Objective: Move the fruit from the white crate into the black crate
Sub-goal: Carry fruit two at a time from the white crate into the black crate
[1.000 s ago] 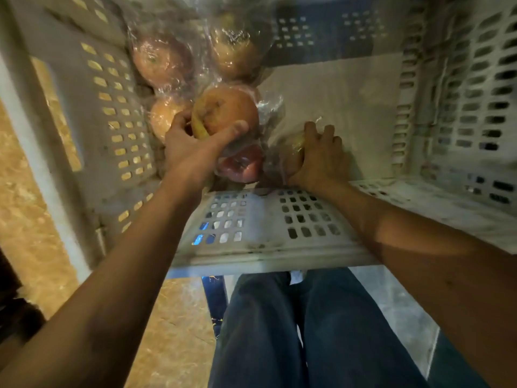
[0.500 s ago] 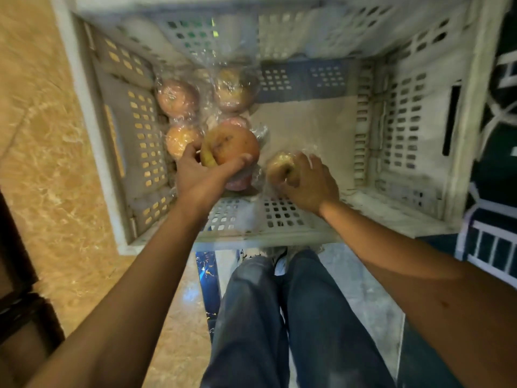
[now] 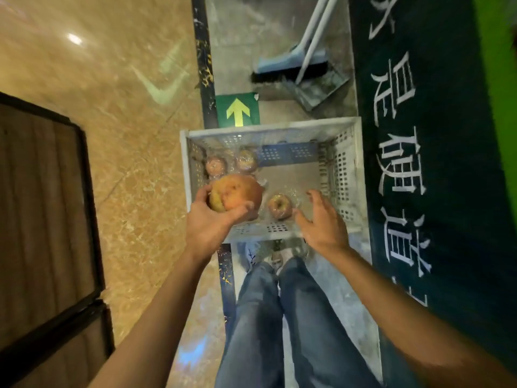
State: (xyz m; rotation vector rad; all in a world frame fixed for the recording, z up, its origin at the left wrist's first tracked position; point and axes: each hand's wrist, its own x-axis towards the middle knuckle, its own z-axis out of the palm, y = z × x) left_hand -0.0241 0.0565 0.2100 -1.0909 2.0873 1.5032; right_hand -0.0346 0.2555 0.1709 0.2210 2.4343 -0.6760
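The left hand (image 3: 207, 228) grips a large apple (image 3: 236, 193) over the white crate's (image 3: 268, 127) near-left corner. The right hand (image 3: 321, 222) hovers open, fingers spread, above the near rim. A wrapped apple (image 3: 279, 206) lies beside it, and two more (image 3: 215, 165) sit far-left. Bare tan floor (image 3: 126, 135) lies leftward, up to a black-framed box (image 3: 89, 197).
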